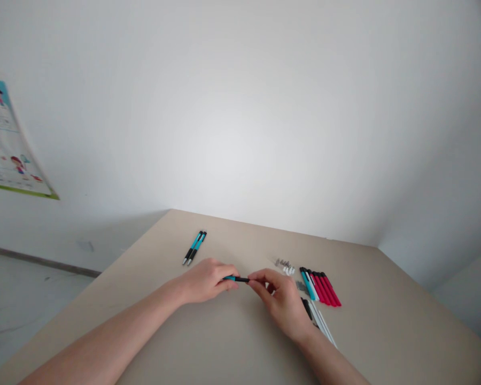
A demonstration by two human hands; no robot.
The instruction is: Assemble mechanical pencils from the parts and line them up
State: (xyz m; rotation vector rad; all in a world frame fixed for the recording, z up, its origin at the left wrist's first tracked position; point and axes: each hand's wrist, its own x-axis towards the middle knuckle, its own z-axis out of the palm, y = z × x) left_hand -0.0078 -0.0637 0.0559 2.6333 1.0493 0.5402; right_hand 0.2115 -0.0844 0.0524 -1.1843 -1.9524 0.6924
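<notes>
My left hand point(206, 279) is closed around the teal barrel of a pen point(236, 278), held level just above the beige table point(208, 342). My right hand point(280, 302) pinches the pen's black end between thumb and fingers. Both hands meet over the middle of the table. Two finished teal-and-black pens point(194, 247) lie side by side farther back on the left.
To the right of my right hand lie a row of red and teal pen barrels point(320, 287), white parts point(323, 323) partly under my wrist, and a small heap of metal and white bits point(285, 266). A white wall stands behind; a poster point(8, 144) hangs at left.
</notes>
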